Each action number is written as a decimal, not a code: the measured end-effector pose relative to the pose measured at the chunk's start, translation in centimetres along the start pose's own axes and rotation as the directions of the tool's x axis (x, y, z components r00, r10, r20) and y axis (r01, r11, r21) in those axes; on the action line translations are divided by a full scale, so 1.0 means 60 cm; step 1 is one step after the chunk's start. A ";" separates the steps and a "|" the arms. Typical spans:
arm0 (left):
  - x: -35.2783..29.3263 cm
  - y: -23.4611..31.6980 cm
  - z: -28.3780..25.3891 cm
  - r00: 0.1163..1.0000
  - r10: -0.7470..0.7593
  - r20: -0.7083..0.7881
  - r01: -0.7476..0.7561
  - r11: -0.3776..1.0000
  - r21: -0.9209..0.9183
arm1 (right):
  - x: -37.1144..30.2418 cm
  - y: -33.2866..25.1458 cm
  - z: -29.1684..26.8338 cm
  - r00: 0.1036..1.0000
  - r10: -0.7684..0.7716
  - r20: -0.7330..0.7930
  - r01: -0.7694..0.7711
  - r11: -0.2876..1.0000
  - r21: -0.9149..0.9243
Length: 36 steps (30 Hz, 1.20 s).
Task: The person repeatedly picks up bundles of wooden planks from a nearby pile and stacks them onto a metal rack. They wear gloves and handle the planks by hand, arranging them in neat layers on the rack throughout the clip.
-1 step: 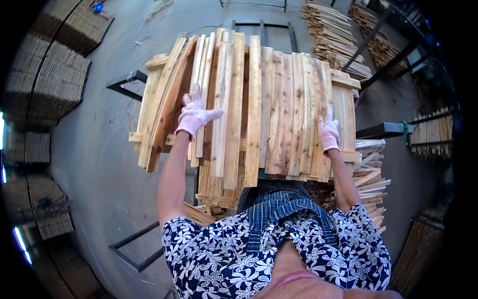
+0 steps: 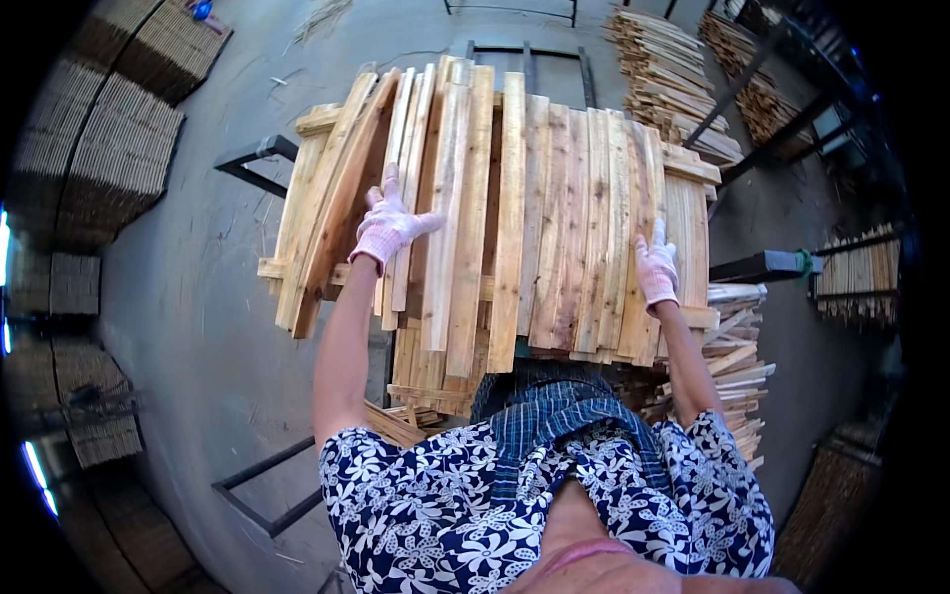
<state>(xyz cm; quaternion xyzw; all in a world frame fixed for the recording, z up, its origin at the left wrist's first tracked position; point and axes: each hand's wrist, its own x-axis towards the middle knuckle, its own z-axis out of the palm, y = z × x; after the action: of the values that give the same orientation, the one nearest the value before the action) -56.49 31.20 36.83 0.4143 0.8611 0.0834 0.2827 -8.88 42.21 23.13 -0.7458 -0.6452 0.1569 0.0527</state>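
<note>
Directly beneath left grip (image 2: 387, 232) and right grip (image 2: 657, 270), pale wooden slats (image 2: 511, 220).

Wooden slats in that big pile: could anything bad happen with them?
Maybe. The slanted reddish-brown slat beside the gloved left hand could tip and pinch it. One long slat juts toward the blue checked cloth at the waist and might snag it. The left forearm is bare, so rough edges could scratch it.

Lower frame: navy short-sleeved garment (image 2: 426, 505), white floral print; blue checked cloth (image 2: 554, 418) over front. Left hand (image 2: 388, 230), right hand (image 2: 657, 265): pale pink gloves (image 2: 381, 244).
</note>
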 end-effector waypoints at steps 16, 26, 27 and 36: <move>0.042 -0.085 -0.024 0.976 0.080 -0.202 -0.128 0.962 -0.240 | -0.213 -0.592 -0.007 0.883 -0.431 0.188 0.422 0.903 0.088; 0.036 -0.058 0.025 0.953 -0.080 -0.293 0.109 0.991 0.082 | -0.140 -0.548 0.028 0.902 -0.422 -0.090 0.402 0.748 0.528; 0.038 -0.061 0.025 0.955 -0.089 -0.283 0.103 0.994 0.035 | -0.140 -0.551 0.025 0.903 -0.413 -0.121 0.411 0.746 0.524; 0.082 -0.129 0.004 0.960 0.068 -0.273 -0.182 0.889 -0.420 | -0.141 -0.608 0.037 0.922 -0.365 0.130 0.354 0.930 0.100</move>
<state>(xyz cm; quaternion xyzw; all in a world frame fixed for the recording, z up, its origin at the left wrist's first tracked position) -63.96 29.97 31.64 0.3806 0.8197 0.3459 0.2521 -45.06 39.56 32.66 -0.5988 -0.7669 0.2229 0.0607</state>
